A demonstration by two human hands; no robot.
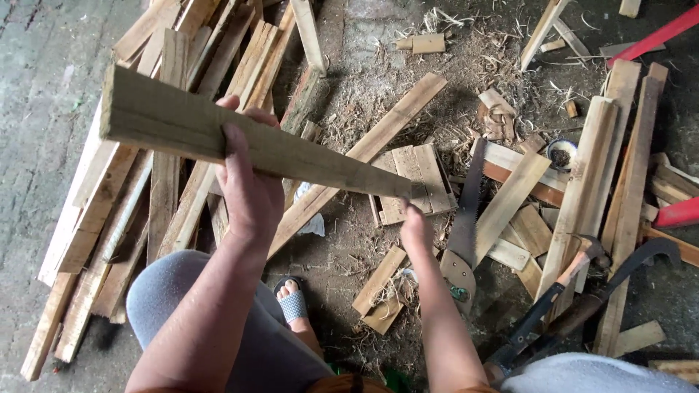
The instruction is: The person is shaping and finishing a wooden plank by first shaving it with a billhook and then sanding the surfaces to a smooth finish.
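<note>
While the left hand [251,185] wraps its fingers over the top of a tapered wooden plank [247,142], the right hand [415,225] meets the plank's narrow end from below; the fingers are hidden behind the wood, so whether they are closed on it I cannot tell. Plank is held in the air, near level, thick end toward the left, above the floor [44,80]. Two-point support reads as steadying a long piece for inspection: a judgement.

Below left: a loose pile of planks [160,182] on the concrete, roughly parallel. Centre: a small slatted wooden panel [411,182] flat among shavings. Just right of the right hand lies a handsaw [466,218], teeth left, handle near the person. Farther right, a hammer [575,262] and a curved-blade knife [619,273] rest across upright-lying boards, handles toward the person, within reach. A small round tin [561,154] sits among offcuts. A sandalled foot [293,298] shows between the knees.

No packages, labels or signs visible; two red strips [659,36] at the right edge are plain.
</note>
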